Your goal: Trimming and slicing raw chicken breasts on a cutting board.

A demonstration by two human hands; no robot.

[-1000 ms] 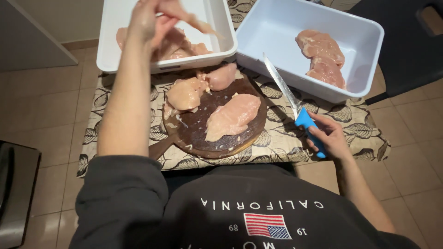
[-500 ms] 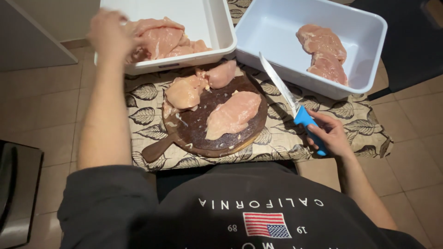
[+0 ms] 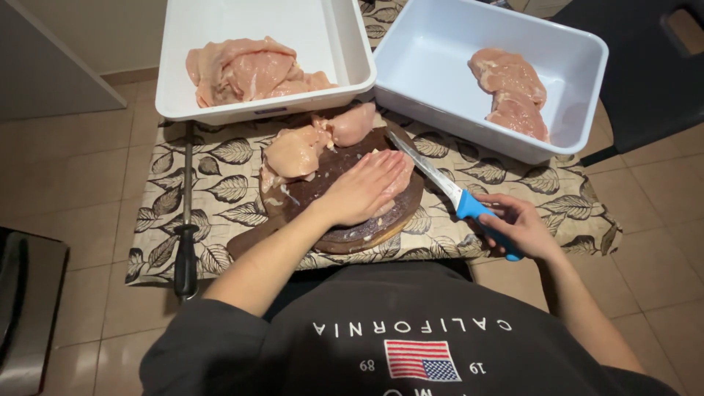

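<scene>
Our left hand [image 3: 364, 189]: flat, open on a chicken breast [image 3: 402, 182] atop the round cutting board [image 3: 345, 236]. Our right hand [image 3: 517, 224]: clamped on blue-handled knife [image 3: 458, 198], blade beside the left fingertips.

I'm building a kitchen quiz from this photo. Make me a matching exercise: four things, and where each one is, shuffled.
Things:
1. left hand
2. knife
3. sharpening steel
4. right-side tub

Places:
A. holds two pale pieces of raw chicken
B. lying along the left edge of the leaf-print cloth
C. flat on a chicken piece on the round board
D. gripped by its blue handle in the right hand

Pairs: 1-C, 2-D, 3-B, 4-A
</scene>
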